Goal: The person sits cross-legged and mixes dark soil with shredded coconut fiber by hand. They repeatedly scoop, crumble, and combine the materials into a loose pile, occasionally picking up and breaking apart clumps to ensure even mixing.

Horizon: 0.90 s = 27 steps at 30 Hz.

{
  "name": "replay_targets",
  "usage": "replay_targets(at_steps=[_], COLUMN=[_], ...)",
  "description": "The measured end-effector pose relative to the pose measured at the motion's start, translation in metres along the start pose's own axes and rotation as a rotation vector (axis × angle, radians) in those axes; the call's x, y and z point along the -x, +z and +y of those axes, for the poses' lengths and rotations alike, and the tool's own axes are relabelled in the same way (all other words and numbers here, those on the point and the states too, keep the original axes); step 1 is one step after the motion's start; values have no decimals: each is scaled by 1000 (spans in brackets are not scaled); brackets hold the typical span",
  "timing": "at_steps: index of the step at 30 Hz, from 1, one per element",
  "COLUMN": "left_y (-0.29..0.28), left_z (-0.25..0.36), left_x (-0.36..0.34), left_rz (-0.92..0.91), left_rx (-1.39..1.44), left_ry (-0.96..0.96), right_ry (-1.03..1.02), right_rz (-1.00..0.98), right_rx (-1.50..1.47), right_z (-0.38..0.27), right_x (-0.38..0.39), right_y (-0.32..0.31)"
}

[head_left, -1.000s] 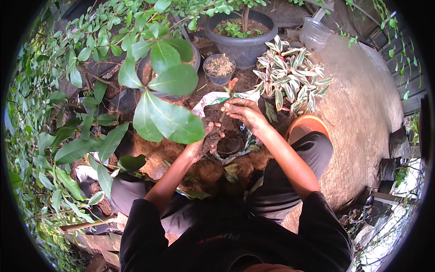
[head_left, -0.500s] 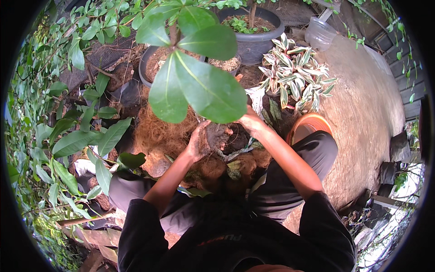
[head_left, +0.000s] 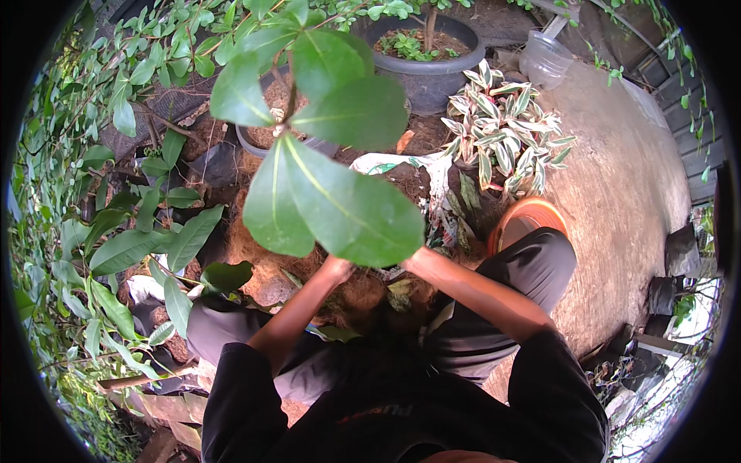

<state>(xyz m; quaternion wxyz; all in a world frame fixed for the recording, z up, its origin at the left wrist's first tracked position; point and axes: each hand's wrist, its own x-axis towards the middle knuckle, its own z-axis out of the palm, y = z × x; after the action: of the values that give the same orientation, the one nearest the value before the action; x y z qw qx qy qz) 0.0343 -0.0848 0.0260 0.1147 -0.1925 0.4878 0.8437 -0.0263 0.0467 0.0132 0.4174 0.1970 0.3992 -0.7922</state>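
A plant with large, glossy green leaves (head_left: 340,204) rises in front of me, its lower stem out of sight. Behind its lowest leaves, my left hand (head_left: 338,268) shows only its back and wrist. My right hand (head_left: 417,262) is likewise mostly covered, on the other side of the same leaf. The fingers of both hands are hidden, so I cannot tell what they hold. Just beyond my right hand lies a crumpled white sack (head_left: 438,181) with dark soil at it. Brown husk pieces (head_left: 360,295) lie just below my hands, between my knees.
An orange pot (head_left: 562,214) stands beside my right knee. Farther off are a variegated plant (head_left: 505,127), a large black pot (head_left: 429,65) and a clear plastic container (head_left: 546,58). Leafy branches (head_left: 127,247) crowd the left side. Brown fibre (head_left: 238,241) lies left of the plant.
Both hands have moved toward me, and the big leaves have come down over them. The dark soil clump between the hands is now hidden, and more of the white sack shows.
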Motion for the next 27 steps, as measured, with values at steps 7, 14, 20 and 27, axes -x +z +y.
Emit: replay_targets(at_steps=[7, 14, 20, 27], left_y=[17, 16, 22, 20], left_z=[-20, -4, 1, -2], left_x=[-7, -8, -2, 3], left_rz=[139, 313, 293, -16], left_rx=[-309, -980, -1063, -1465], left_ry=[443, 458, 650, 568], right_ry=[101, 94, -13, -131], right_rz=[-170, -163, 28, 286], right_rx=[-427, -352, -251, -95], right_z=[18, -1, 2, 13], right_x=[8, 4, -3, -8], right_y=[8, 22, 31, 20])
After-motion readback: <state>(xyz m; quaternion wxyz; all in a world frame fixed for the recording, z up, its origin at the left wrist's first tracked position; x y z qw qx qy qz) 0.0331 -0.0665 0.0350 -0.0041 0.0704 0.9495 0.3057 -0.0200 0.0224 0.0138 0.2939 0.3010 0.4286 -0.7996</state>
